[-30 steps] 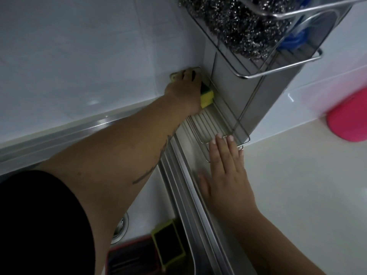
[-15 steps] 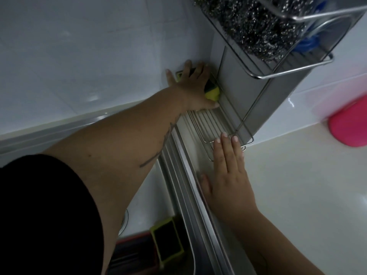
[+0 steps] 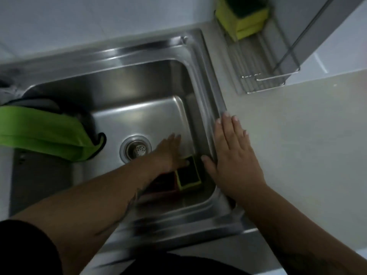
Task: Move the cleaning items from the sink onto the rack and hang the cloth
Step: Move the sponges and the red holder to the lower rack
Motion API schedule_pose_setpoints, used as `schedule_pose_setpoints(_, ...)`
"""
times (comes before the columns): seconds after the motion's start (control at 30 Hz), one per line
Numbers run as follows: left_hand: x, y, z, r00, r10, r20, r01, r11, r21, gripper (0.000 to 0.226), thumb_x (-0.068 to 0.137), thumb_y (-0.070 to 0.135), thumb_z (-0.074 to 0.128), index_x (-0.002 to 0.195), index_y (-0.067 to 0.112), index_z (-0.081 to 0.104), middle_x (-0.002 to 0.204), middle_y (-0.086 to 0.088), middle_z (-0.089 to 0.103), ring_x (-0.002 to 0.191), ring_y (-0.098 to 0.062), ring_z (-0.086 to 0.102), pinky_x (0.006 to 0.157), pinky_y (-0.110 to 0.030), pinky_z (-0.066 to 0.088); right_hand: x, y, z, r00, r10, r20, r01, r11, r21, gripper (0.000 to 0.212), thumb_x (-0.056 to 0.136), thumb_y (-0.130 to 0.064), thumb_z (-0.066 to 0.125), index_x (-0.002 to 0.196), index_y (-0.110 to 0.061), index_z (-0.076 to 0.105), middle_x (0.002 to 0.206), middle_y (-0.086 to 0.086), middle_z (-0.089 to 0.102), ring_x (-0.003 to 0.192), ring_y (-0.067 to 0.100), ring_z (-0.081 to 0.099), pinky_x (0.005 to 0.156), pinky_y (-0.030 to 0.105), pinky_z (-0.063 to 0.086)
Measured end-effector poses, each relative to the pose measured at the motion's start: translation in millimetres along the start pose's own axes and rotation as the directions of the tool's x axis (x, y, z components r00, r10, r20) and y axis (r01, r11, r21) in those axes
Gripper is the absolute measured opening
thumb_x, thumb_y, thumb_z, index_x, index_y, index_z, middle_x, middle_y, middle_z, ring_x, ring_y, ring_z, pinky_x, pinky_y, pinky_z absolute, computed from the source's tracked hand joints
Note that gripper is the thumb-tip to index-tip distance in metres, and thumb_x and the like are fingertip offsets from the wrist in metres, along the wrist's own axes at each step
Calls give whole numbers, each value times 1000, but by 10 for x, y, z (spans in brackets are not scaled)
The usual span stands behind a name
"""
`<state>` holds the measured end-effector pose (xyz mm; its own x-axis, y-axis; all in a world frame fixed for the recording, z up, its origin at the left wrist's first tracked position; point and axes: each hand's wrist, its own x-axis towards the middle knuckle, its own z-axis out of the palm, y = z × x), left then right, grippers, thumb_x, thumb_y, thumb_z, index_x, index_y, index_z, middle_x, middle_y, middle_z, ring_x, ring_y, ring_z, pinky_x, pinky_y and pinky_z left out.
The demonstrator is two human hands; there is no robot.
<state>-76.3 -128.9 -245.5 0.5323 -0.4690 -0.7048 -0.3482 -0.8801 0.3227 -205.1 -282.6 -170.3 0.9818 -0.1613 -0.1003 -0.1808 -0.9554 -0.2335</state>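
Observation:
A yellow sponge with a dark green pad lies in the near right corner of the steel sink, on top of a dark red item that my arm partly hides. My left hand is down in the basin with fingers spread, touching the sponge's far edge. My right hand lies flat and open on the sink's right rim. Two yellow-green sponges stand on edge at the back of the wire rack. A green and grey cloth drapes over the sink's left side.
The drain strainer sits mid-basin, just left of my left hand. A pale counter spreads to the right of the sink. The rack's steel back panel rises at the top right against white wall tiles.
My left hand has let go of the sponge on the rack and come back down into the sink beside the other sponge. The view has tilted down; my right hand stays flat on the rim.

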Motion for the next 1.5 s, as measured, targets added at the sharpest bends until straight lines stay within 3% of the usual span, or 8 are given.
schedule_pose_setpoints(0.07,-119,-10,377,988,52,143,-69,991,118,109,81,55,65,155,14,-4,164,-8,-5,151,-28,1,121,-37,7,42,-3,-14,1000,16,11,-16,1000,-24,86,91,-45,48,153,-6,3,162,14,-4,148,29,-8,118,45,1)
schedule_pose_setpoints(0.33,42,-11,631,969,234,-74,-155,817,555,98,78,57,58,152,9,16,148,-14,37,129,-35,41,114,-55,22,63,-21,31,999,40,-15,-41,996,-84,86,90,-48,46,153,-7,3,162,13,-3,149,29,-4,118,44,1)
schedule_pose_setpoints(0.5,-57,81,224,962,202,186,-260,889,377,95,70,57,67,149,20,30,142,-8,46,129,-29,46,117,-51,17,53,-44,-40,997,57,49,-57,998,-12,84,91,-45,46,153,-9,2,162,9,-6,149,25,-7,117,41,-4)
schedule_pose_setpoints(0.6,-205,155,-455,907,168,386,-258,946,194,65,67,42,77,126,26,56,125,-2,62,115,-21,58,107,-41,42,117,-26,-235,987,58,148,-90,972,217,84,93,-42,50,153,-13,-1,161,5,-14,147,20,-13,118,38,-6)
schedule_pose_setpoints(0.77,-438,608,-2035,951,276,-136,-260,958,122,56,73,48,76,123,26,63,114,6,65,102,-15,61,87,-28,48,438,137,-884,978,113,-175,-40,926,374,63,94,-31,54,149,-14,30,161,4,14,149,17,7,114,23,7)
schedule_pose_setpoints(0.93,-296,1293,-2802,723,405,-560,-492,871,-5,66,72,44,78,131,25,55,120,12,59,107,-8,56,80,-17,43,836,414,-1024,896,168,-411,-64,965,255,59,94,-34,47,145,-6,36,158,13,23,148,29,10,119,50,16)
schedule_pose_setpoints(1.13,431,1697,-2828,738,418,-530,-382,906,183,117,69,57,75,156,19,6,158,-15,25,141,-29,32,113,-37,34,992,606,-611,945,86,-315,-100,995,-27,72,96,-56,31,148,-7,27,158,13,25,148,29,12,117,46,0)
schedule_pose_setpoints(1.5,975,1646,-2620,762,406,-505,-202,890,409,94,79,79,37,154,38,-3,164,-4,-4,150,-32,0,119,-53,6,1035,584,-493,919,113,-377,-132,991,-24,76,94,-59,37,151,-11,25,160,9,20,149,25,2,118,45,-10)
